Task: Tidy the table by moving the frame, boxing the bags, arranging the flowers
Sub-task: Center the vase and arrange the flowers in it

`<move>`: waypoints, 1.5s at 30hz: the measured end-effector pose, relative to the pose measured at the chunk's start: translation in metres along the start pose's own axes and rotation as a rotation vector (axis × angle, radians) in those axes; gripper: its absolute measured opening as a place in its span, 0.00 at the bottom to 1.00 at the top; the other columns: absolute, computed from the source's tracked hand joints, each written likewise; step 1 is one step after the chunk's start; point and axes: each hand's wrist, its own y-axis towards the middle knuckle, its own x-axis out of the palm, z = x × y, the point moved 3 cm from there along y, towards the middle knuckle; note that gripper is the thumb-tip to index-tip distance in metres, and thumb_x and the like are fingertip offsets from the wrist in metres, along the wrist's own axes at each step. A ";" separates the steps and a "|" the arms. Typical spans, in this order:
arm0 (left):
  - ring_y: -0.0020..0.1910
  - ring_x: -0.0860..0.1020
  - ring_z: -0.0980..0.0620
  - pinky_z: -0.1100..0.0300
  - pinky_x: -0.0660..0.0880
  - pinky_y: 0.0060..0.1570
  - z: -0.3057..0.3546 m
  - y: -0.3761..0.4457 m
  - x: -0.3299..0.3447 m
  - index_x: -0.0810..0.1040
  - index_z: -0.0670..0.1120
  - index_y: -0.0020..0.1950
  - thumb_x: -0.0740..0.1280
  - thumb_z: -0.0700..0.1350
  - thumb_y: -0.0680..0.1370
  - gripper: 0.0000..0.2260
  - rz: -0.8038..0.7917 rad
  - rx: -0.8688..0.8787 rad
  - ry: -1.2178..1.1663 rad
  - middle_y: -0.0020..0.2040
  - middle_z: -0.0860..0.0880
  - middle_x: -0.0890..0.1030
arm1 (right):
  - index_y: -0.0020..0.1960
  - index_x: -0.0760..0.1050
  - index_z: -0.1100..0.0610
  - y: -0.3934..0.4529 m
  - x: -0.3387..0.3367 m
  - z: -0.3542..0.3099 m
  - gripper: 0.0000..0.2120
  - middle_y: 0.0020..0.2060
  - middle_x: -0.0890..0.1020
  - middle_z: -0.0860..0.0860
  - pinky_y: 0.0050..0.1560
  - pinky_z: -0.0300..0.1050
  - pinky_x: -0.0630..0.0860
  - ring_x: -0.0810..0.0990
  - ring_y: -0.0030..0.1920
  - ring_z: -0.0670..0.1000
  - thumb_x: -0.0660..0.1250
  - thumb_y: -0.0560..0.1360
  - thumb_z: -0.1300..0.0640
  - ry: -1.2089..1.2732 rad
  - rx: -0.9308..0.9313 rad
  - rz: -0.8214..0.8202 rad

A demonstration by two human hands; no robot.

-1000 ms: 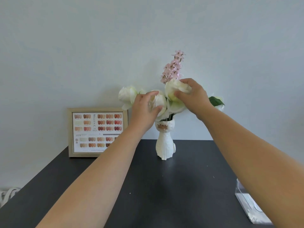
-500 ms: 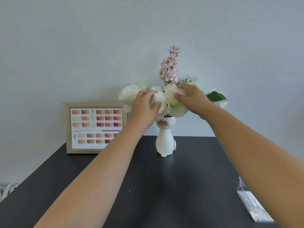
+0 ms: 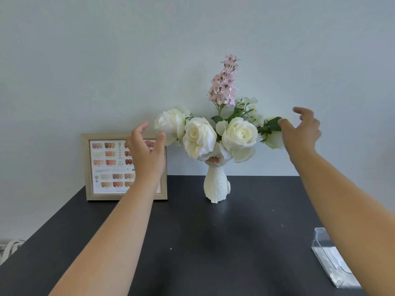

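White ceramic cat-shaped vase (image 3: 215, 185) upright at the centre of the matte black tabletop (image 3: 192, 242), close to the far edge and the pale grey wall (image 3: 192, 39). Filled with a bunch of artificial flowers: cream-white roses (image 3: 240, 134) fanned out from 9 to 3 o'clock of the vase mouth, a tall pink blossom spike (image 3: 224, 84) rising at 12 o'clock, small white blooms and green leaves (image 3: 271, 126) toward 2 o'clock. Left hand (image 3: 147, 154) raised at 9 o'clock of the bouquet, fingers and thumb spread apart, holding nothing, thumb tip just beside the outermost rose but contact not clear. Right hand (image 3: 301, 133) raised at 3 o'clock, fingers loosely spread, empty; thumb side overlapping the rightmost rose and its leaf, touching or merely in front cannot be told. Light wooden picture frame (image 3: 87, 167) with a nail-colour chart standing at 9 o'clock of the vase, against the wall, partly hidden behind the left wrist. Clear plastic box (image 3: 329, 259) at 4 o'clock near the table's right edge, partly covered by the right forearm, contents unclear. Pale fabric straps (image 3: 8, 248) off the table at 8 o'clock.
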 end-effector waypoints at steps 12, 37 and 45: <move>0.56 0.78 0.56 0.61 0.76 0.53 0.010 0.045 0.036 0.71 0.56 0.69 0.73 0.53 0.74 0.24 -0.273 0.049 0.033 0.66 0.52 0.74 | 0.65 0.64 0.42 0.008 0.031 0.004 0.30 0.53 0.80 0.54 0.47 0.47 0.81 0.84 0.47 0.53 0.74 0.71 0.59 0.607 0.375 -0.299; 0.39 0.81 0.53 0.64 0.76 0.39 0.036 0.055 0.064 0.84 0.50 0.47 0.73 0.45 0.76 0.01 -0.435 0.142 0.165 0.50 0.53 0.83 | 0.34 0.74 0.53 -0.003 0.060 -0.053 0.10 0.30 0.77 0.47 0.32 0.39 0.73 0.75 0.30 0.47 0.69 0.73 0.54 0.185 -0.030 -0.505; 0.38 0.80 0.56 0.66 0.74 0.37 0.033 0.051 0.066 0.81 0.53 0.44 0.71 0.42 0.76 0.06 -0.505 0.135 0.118 0.49 0.54 0.82 | 0.33 0.77 0.52 -0.008 0.069 -0.069 0.10 0.29 0.79 0.46 0.29 0.35 0.74 0.75 0.26 0.43 0.71 0.73 0.55 0.048 -0.186 -0.584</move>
